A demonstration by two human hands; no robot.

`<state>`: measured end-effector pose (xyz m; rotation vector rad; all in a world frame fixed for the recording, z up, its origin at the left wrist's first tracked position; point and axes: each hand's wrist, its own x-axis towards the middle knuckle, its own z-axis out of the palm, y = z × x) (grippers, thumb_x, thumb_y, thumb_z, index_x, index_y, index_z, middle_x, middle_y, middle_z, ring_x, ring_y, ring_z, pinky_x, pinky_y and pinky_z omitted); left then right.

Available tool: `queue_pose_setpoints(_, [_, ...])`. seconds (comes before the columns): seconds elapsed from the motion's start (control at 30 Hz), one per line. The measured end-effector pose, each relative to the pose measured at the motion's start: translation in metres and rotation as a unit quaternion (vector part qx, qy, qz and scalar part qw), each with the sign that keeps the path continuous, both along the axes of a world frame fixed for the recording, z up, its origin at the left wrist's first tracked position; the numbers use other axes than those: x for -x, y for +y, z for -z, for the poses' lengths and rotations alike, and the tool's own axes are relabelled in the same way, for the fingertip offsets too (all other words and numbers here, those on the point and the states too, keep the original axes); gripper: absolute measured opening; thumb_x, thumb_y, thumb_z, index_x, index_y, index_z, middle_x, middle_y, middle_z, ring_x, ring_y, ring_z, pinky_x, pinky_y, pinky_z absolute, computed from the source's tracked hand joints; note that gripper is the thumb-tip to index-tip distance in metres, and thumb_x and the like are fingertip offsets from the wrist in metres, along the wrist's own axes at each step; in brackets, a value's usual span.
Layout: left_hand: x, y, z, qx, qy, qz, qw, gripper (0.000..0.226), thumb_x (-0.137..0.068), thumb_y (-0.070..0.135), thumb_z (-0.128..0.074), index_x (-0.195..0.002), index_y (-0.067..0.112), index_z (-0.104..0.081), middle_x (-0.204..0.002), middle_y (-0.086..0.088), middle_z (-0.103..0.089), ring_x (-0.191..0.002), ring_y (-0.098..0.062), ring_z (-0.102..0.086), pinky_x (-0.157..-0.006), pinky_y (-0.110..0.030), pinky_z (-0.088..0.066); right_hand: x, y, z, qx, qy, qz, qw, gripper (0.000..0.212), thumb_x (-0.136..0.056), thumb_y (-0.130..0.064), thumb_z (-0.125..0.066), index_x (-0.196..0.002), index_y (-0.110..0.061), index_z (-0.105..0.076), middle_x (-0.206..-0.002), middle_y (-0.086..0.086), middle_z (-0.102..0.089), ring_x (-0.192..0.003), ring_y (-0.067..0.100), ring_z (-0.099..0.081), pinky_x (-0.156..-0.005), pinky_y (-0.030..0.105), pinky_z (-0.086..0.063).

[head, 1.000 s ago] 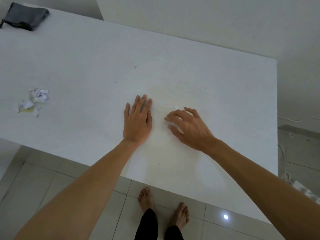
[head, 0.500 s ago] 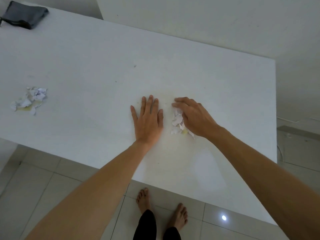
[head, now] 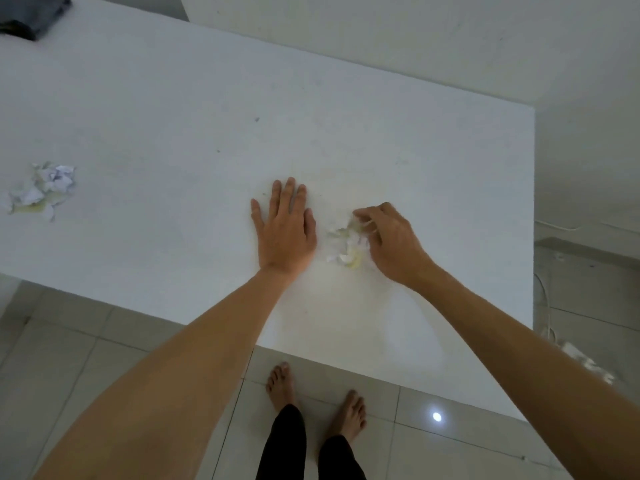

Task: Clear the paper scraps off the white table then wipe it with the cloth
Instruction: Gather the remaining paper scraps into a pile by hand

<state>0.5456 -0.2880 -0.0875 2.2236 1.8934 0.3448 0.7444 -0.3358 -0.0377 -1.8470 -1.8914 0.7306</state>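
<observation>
Right now I see the left hand (head: 285,233) lying flat on the white table (head: 173,109), fingers straight and close together, holding nothing. Right hand (head: 391,242) sits just beside it, fingers curled over a small pile of paper scraps (head: 343,242), pinching at them. Second scrap pile (head: 43,190) lies well apart near the table's left edge. Dark cloth (head: 33,15) rests at the far left corner, partly cut off.
</observation>
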Motion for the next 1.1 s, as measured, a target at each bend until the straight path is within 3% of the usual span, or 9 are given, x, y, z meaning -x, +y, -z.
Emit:
queue_pose_setpoints(0.13, [0.0,-0.001,0.0,0.0,-0.001,-0.001,1.0,0.053,-0.104,0.033,-0.024,-0.155,0.018,-0.03,-0.165,0.001,-0.022,-0.155,-0.019,-0.01,-0.122,-0.059,-0.007,-0.003,-0.006,-0.016,-0.009,0.029,0.023,0.999,0.046,-0.095,-0.002,-0.062,-0.14,-0.009,-0.058,-0.126,0.006,-0.061,-0.103,0.016,-0.063,-0.093,0.032,-0.056])
queue_pose_setpoints(0.23, [-0.001,-0.002,0.001,0.004,0.005,-0.002,1.0,0.054,-0.105,0.033,-0.021,-0.156,0.018,-0.028,-0.166,0.001,-0.019,-0.155,-0.019,-0.008,-0.122,-0.058,-0.007,-0.018,-0.014,-0.025,0.133,0.0,0.038,0.99,0.093,-0.072,-0.037,-0.092,-0.149,-0.021,-0.042,-0.128,-0.001,-0.045,-0.093,0.01,-0.06,-0.087,0.029,-0.053])
queue_pose_setpoints(0.3, [-0.002,-0.003,0.002,0.002,0.008,-0.004,1.0,0.054,-0.105,0.033,-0.02,-0.156,0.018,-0.027,-0.166,0.001,-0.019,-0.155,-0.019,-0.008,-0.122,-0.058,-0.007,-0.015,-0.018,-0.024,0.188,-0.001,0.041,0.981,0.1,-0.064,-0.036,-0.097,-0.146,-0.022,-0.041,-0.125,0.0,-0.045,-0.084,0.008,-0.063,-0.081,0.028,-0.053])
queue_pose_setpoints(0.4, [-0.002,-0.003,0.002,-0.002,0.012,-0.007,1.0,0.055,-0.104,0.035,-0.022,-0.156,0.017,-0.029,-0.166,0.0,-0.021,-0.155,-0.02,-0.01,-0.122,-0.058,-0.01,-0.002,-0.015,-0.015,0.148,0.084,0.077,0.983,0.076,-0.07,-0.02,-0.095,-0.134,-0.018,-0.053,-0.112,0.001,-0.058,-0.079,0.008,-0.066,-0.071,0.021,-0.056])
queue_pose_setpoints(0.53, [-0.001,-0.003,0.003,-0.011,0.015,0.006,1.0,0.057,-0.104,0.041,-0.023,-0.155,0.016,-0.032,-0.164,-0.003,-0.025,-0.154,-0.022,-0.015,-0.122,-0.056,-0.011,0.003,-0.009,-0.01,0.103,0.166,0.086,0.977,0.055,-0.08,-0.007,-0.085,-0.129,-0.014,-0.06,-0.106,0.001,-0.067,-0.089,0.013,-0.07,-0.076,0.016,-0.057])
queue_pose_setpoints(0.7, [0.015,0.009,0.001,-0.016,-0.071,0.034,0.997,0.051,-0.105,0.024,-0.02,-0.149,0.01,-0.043,-0.16,-0.006,-0.035,-0.151,-0.021,-0.024,-0.124,-0.049,-0.014,0.003,-0.006,-0.006,-0.022,0.045,0.076,0.996,0.037,-0.095,-0.017,-0.07,-0.13,-0.013,-0.059,-0.116,0.0,-0.065,-0.095,0.012,-0.065,-0.087,0.035,-0.058])
queue_pose_setpoints(0.8, [0.039,0.017,0.002,-0.027,-0.037,0.085,0.995,0.046,-0.107,0.027,-0.03,-0.151,0.018,-0.041,-0.162,-0.003,-0.032,-0.152,-0.02,-0.023,-0.122,-0.054,-0.015,0.013,0.003,-0.008,0.008,0.015,-0.013,1.0,0.072,-0.087,-0.048,-0.076,-0.146,-0.022,-0.046,-0.141,-0.004,-0.048,-0.117,0.01,-0.055,-0.094,0.028,-0.048])
queue_pose_setpoints(0.9, [0.048,0.016,0.002,-0.015,0.009,0.066,0.998,0.05,-0.107,0.039,-0.025,-0.156,0.03,-0.03,-0.166,0.003,-0.021,-0.154,-0.017,-0.01,-0.122,-0.058,-0.006,0.025,0.01,-0.004,0.044,-0.065,-0.149,0.986,0.097,-0.076,-0.066,-0.077,-0.156,-0.034,-0.033,-0.16,-0.003,-0.029,-0.14,0.018,-0.041,-0.11,0.037,-0.039])
queue_pose_setpoints(1.1, [0.046,0.014,0.0,-0.005,0.014,0.049,0.999,0.052,-0.106,0.041,-0.023,-0.156,0.031,-0.027,-0.167,0.004,-0.018,-0.155,-0.017,-0.007,-0.122,-0.058,-0.005,0.021,0.007,0.002,-0.06,-0.136,-0.183,0.972,0.027,-0.093,-0.021,-0.071,-0.12,-0.02,-0.069,-0.131,-0.001,-0.058,-0.112,0.025,-0.06,-0.087,0.04,-0.05])
